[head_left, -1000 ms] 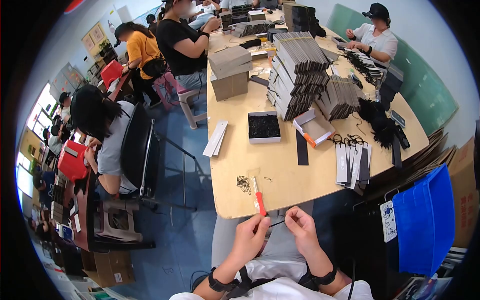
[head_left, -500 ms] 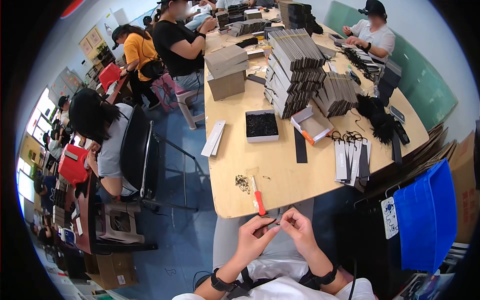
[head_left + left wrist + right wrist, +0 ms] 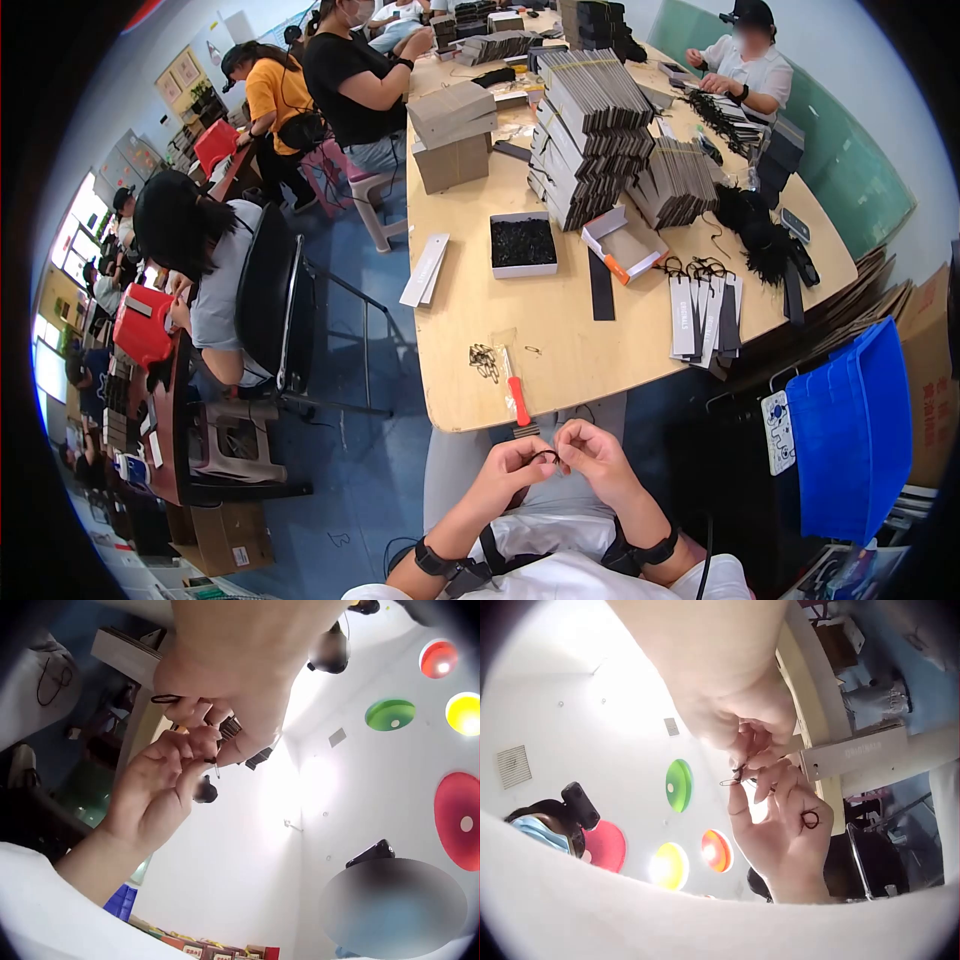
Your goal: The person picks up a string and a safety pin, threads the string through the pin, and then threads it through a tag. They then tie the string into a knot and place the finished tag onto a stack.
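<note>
Over the lap in the head view, my left hand (image 3: 508, 472) and right hand (image 3: 597, 462) meet fingertip to fingertip. The left hand pinches a thin black cord (image 3: 545, 455). Its loop (image 3: 809, 819) lies against the left palm in the right wrist view. My right thumb and fingers pinch the cord's other part, right at the left fingertips. A small thin wire pin (image 3: 728, 782) sticks out beside the dark knot there; fingers hide the rest. A red-handled tool (image 3: 518, 401) lies at the table's near edge, beside a small pile of dark pins (image 3: 484, 362).
On the table (image 3: 470, 320) are a box of black bits (image 3: 523, 262), an open orange-white box (image 3: 625, 250), corded tags (image 3: 705, 315) and tall stacks of grey tags (image 3: 590, 140). A blue bin (image 3: 850, 440) stands right. Other people sit around.
The hands have come together from slightly apart. The cord, earlier stretched straight between them, now curves in a small loop at the fingertips. The view has shifted slightly.
</note>
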A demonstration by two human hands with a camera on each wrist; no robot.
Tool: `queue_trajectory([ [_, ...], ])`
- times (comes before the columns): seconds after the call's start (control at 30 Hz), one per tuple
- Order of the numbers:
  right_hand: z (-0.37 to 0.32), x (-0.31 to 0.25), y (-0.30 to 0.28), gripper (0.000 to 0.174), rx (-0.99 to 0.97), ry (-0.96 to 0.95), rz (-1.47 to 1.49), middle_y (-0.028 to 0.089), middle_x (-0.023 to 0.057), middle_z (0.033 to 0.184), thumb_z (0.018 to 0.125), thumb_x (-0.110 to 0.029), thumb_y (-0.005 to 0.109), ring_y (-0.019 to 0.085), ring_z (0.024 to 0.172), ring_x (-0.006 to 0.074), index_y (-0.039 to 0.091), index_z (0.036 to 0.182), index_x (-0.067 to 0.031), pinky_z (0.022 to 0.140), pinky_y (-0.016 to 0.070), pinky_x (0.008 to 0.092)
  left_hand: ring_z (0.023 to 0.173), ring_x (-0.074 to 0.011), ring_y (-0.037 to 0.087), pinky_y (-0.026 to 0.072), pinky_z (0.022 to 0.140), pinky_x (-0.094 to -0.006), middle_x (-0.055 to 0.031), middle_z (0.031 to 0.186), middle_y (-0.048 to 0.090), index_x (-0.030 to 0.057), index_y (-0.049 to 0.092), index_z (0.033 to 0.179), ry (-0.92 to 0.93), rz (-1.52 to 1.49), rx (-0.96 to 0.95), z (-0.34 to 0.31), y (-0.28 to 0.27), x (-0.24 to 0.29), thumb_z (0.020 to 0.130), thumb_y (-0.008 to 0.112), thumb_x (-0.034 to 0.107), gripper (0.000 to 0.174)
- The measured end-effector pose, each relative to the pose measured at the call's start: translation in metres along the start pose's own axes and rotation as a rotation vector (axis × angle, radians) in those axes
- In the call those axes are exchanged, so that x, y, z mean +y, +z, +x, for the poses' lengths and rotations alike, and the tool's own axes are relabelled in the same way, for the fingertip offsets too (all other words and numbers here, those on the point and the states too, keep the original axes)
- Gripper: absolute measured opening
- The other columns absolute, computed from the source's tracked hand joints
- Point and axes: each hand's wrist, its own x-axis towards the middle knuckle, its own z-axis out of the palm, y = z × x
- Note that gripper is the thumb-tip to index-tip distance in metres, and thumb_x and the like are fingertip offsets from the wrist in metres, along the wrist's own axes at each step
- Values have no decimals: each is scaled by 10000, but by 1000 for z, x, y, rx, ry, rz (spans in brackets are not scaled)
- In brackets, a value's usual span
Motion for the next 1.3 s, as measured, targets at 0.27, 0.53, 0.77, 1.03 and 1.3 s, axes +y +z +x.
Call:
queue_trajectory([
  [0.27,-5,-9,10,56,6,-44,-210,539,35,846,917,-25,560,541,688,98,514,948,-14,600,461,226,512,11,267,178,468,-174,60,747,528,45,579,923,-66,-334,-98,-1,-5,-1,882,601,154,119],
  [0.53,-7,-30,13,47,-42,-113,-364,521,64,871,904,25,540,556,697,115,507,937,19,593,476,238,538,7,270,196,474,-174,90,689,431,36,573,968,-178,-32,-122,-6,0,19,940,577,232,198],
  [0.77,-8,-32,14,50,-78,-122,-460,516,79,887,906,56,520,568,696,126,499,935,22,602,489,251,529,0,256,191,469,-184,99,674,387,51,563,971,-174,-143,-182,-8,-6,17,955,559,216,166],
  [1.03,-7,-30,22,141,-59,-429,-855,536,119,877,861,107,544,592,702,180,484,953,18,619,503,270,541,1,278,201,477,-175,68,758,479,35,561,968,-90,-433,-162,-9,-2,15,921,598,168,145],
  [1.3,-7,-39,24,192,101,-566,-815,601,137,837,787,39,669,607,714,275,575,952,8,609,497,331,543,2,275,200,474,-178,70,782,499,39,566,962,-57,-338,-119,-9,-2,17,917,602,162,136],
])
